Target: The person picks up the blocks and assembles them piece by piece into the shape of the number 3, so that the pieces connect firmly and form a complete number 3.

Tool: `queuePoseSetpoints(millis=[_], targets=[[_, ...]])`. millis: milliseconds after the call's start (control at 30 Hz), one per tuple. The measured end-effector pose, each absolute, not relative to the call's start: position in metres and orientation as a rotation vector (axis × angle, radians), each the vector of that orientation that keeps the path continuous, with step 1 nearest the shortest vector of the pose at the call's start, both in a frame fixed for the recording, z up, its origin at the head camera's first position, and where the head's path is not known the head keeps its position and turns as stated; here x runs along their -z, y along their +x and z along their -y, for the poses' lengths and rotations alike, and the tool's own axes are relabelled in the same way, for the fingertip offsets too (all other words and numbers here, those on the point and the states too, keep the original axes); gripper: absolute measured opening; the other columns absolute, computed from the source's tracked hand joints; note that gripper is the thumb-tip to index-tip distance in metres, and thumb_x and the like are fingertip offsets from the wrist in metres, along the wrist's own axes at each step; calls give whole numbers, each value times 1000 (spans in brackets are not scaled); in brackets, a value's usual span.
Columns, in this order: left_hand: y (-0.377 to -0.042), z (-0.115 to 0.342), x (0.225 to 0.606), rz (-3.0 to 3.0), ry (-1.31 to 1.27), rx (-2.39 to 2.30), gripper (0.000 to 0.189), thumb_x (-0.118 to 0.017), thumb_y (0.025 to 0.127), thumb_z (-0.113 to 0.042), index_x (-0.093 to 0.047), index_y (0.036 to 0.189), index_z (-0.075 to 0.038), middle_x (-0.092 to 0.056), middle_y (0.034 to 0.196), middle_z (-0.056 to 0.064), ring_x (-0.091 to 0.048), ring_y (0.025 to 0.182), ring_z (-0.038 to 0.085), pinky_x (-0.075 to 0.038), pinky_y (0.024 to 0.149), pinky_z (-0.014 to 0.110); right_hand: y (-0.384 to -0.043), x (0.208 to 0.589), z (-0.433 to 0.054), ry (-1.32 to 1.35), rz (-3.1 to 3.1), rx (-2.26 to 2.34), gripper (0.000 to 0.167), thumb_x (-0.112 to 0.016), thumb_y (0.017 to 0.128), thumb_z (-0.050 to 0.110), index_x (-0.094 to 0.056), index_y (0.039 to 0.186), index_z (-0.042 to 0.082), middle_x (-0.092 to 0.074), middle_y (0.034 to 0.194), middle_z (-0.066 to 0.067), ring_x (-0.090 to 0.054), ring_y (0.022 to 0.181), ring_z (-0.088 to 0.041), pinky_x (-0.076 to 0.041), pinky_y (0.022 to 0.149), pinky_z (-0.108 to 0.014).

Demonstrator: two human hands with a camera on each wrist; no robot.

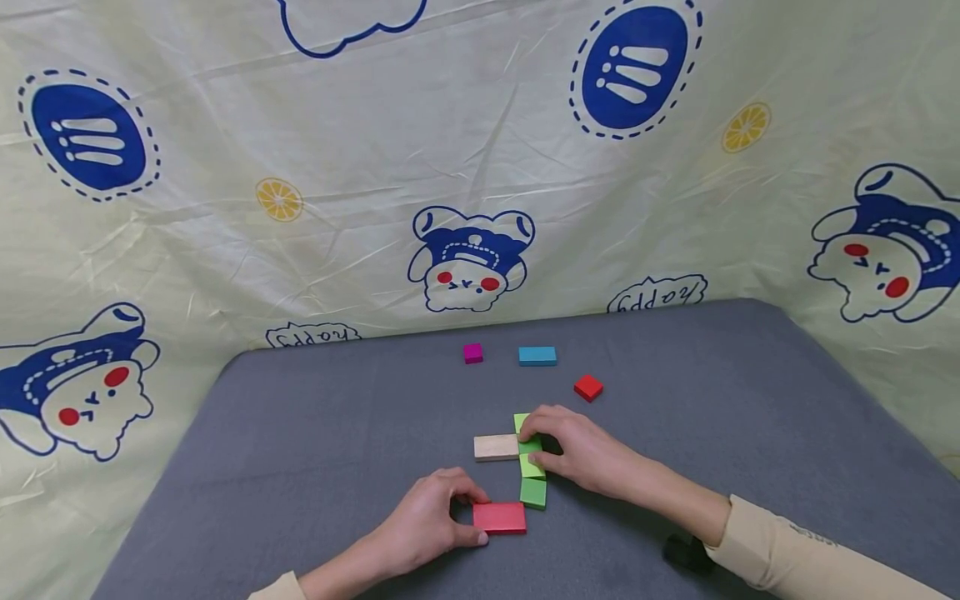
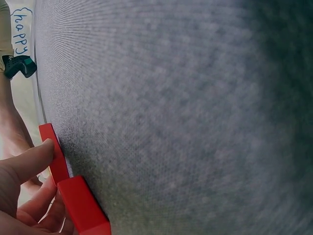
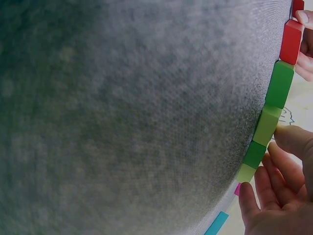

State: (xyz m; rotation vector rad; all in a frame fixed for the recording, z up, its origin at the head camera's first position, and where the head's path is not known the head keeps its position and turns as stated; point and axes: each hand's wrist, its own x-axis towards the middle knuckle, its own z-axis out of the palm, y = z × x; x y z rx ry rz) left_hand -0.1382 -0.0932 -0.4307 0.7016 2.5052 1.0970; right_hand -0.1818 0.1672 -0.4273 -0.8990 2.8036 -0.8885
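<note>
My left hand pinches a red block between thumb and fingers at the near end of a row of green blocks. A second red block lies by that hand in the left wrist view; the hand hides it from the head view. My right hand holds the row with curled fingers, thumb against a light green block and a fingertip by the far light green block. A darker green block ends the row nearest the red one. Touching the row's left side is a pale wooden block.
Farther back on the grey cloth-covered table lie a magenta block, a blue block and another red block. A printed curtain hangs behind the table. A black device is at the right wrist.
</note>
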Motion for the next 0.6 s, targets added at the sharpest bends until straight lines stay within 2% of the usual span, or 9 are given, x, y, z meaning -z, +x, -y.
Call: queuePoseSetpoints(millis=[400, 600], targets=[[-138, 94, 431, -2488, 702, -1120, 31, -87, 73, -22, -73, 102, -18, -59, 91, -16, -53, 89, 6, -46, 80, 28, -182, 426, -167, -894, -2798, 905, 24, -75, 87, 11, -68, 109, 19, -59, 111, 10, -53, 109, -15, -47, 94, -42], [-138, 102, 429, -2427, 660, -1281, 24, -77, 85, -26, -73, 106, -15, -64, 99, -9, -59, 91, 8, -49, 83, 28, -182, 426, -166, -888, -2795, 899, 24, -75, 87, 12, -68, 109, 19, -59, 111, 10, -53, 109, -16, -47, 94, -42]])
